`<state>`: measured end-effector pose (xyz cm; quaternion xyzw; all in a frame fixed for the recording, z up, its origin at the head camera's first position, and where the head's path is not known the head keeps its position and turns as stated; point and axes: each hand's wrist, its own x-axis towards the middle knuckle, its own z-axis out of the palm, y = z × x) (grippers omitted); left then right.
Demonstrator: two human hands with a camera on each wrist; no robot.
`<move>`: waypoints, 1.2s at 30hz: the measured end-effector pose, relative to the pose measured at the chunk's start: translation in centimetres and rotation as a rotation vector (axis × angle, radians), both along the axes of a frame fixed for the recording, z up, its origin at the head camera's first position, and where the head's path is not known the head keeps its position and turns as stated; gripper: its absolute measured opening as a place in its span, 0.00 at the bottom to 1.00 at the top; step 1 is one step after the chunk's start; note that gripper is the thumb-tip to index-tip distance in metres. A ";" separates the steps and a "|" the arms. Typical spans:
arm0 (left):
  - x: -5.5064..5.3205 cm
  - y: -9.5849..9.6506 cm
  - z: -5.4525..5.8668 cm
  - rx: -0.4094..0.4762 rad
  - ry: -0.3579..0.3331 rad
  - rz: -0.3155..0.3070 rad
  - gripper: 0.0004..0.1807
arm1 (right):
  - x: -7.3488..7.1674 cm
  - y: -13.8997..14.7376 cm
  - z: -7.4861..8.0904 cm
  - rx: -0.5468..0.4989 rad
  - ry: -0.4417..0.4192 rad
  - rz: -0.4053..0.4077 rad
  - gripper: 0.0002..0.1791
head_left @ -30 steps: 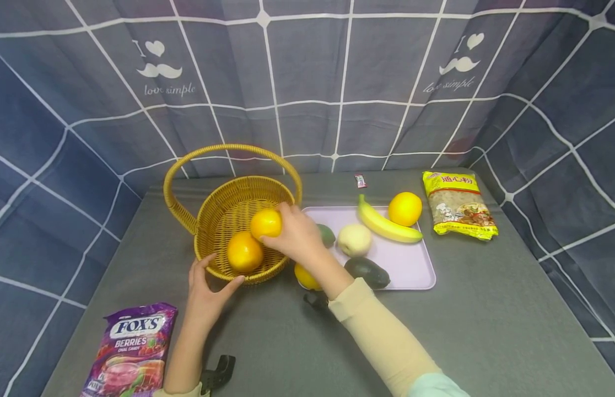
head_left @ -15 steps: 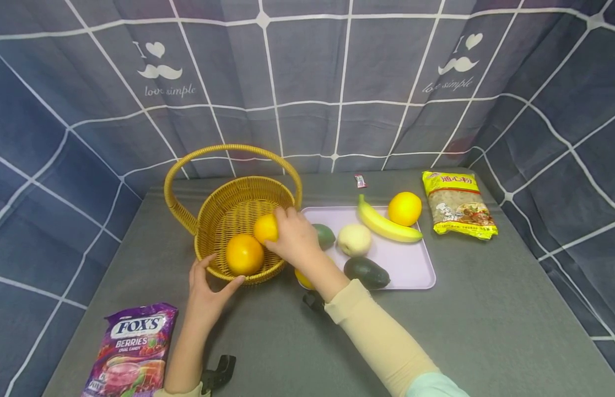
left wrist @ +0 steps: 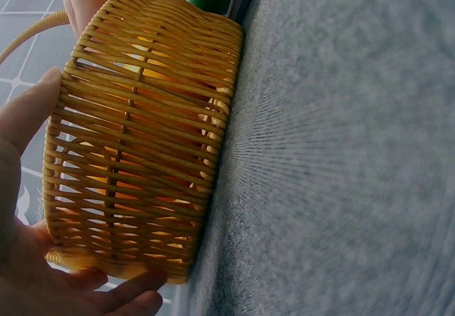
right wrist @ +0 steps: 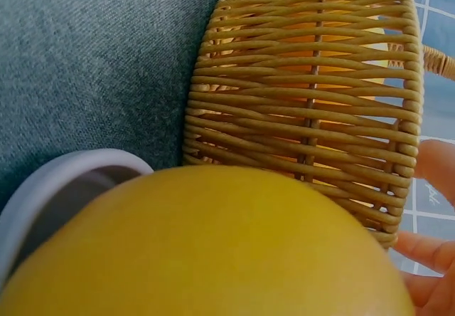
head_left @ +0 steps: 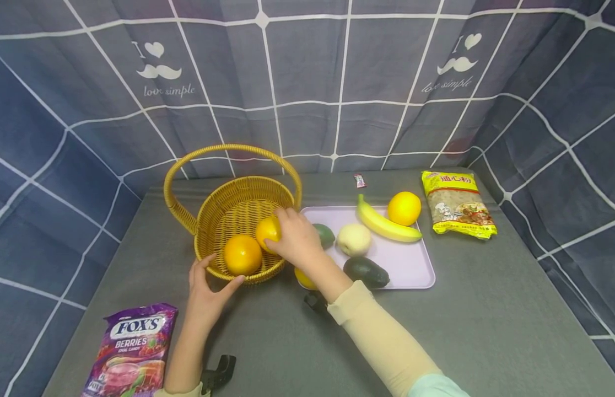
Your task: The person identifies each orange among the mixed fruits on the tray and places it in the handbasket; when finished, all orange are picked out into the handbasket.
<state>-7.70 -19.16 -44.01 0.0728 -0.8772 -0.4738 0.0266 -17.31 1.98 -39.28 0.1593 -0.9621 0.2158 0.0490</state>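
A golden wicker basket with a tall hoop handle stands on the left of the grey table, an orange lying in its front part. My left hand grips the basket's near-left side, thumb and fingers spread along the rim; the left wrist view shows its thumb at the rim. Reaching in over the right rim, my right hand holds a second orange from above, beside the first. In the right wrist view its fingers show past the rim, the held orange being mostly hidden behind the weave.
Right of the basket, a lilac tray bears a banana, an orange, a pale round fruit, two green fruits and a yellow fruit under my right forearm. A candy bag lies front left, a yellow food packet right.
My right hand has shifted slightly right and down with its orange, deeper against the basket's right side. The other orange has shifted slightly left. My left hand stays on the rim.
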 end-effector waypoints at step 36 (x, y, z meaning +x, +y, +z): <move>-0.1 -0.1 -0.3 -0.017 -0.001 0.018 0.47 | 5.9 6.8 0.1 -0.194 0.012 -0.075 0.37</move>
